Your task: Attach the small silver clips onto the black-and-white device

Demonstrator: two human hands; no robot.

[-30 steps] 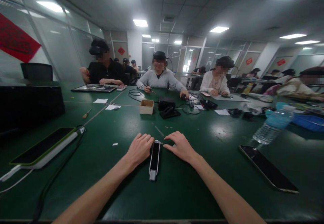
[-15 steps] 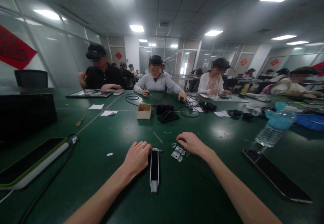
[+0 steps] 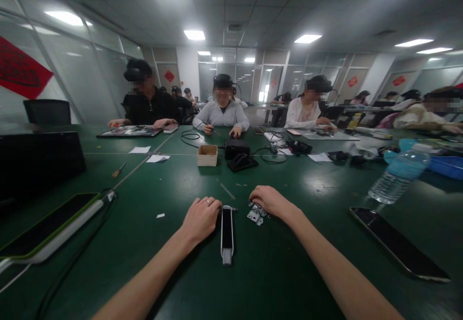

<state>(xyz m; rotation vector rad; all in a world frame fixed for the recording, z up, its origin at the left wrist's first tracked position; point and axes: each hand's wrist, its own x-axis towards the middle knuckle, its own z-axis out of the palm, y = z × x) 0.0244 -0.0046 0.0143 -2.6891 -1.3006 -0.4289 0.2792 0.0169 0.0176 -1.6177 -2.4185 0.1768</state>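
Observation:
My left hand [image 3: 201, 218], with a ring on one finger, is closed. Its curled fingertips rest at the upper left end of a long narrow piece [image 3: 227, 228] with a black face, a pale rim and a grey block at its near end. A small metallic bit pokes out at that piece's far right corner. What those fingers hold, if anything, is hidden. To the right, my right hand [image 3: 272, 200] is bent down over small silver metal plates [image 3: 256, 215] with tiny rings around them. Its fingertips are drawn together at the far edge of this pile; their contents cannot be made out.
A smartphone [image 3: 398, 243] and a water bottle [image 3: 400, 175] are at right. A small open box [image 3: 207, 156] and a black device [image 3: 237, 150] stand ahead. Left are a screwdriver [image 3: 118, 170], a green-edged device [image 3: 47, 223] and a cable. Co-workers sit across the table.
My right hand has shifted left and nearer, down over the metal plates and rings. My left hand stays by the narrow piece. The co-worker opposite has drawn one arm in.

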